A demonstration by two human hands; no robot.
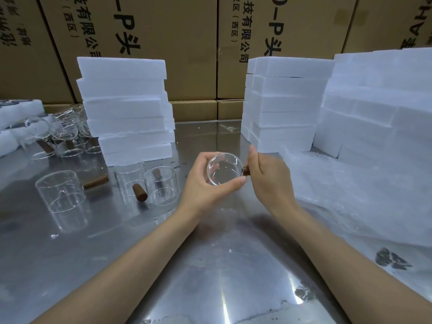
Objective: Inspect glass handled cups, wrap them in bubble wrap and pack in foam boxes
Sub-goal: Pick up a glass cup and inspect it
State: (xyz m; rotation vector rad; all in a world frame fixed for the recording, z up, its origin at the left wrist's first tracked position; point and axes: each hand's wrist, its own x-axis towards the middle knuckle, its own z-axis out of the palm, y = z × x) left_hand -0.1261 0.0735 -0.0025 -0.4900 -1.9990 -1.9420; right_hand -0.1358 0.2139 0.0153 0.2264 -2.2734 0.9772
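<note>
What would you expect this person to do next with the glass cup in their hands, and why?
Probably carry the cup right, onto the bubble wrap. The left hand cradles the glass body and the right hand grips its wooden handle, tilted toward the camera as if being inspected. It is unwrapped, and the wrap lies spread just beside the right hand.
</note>
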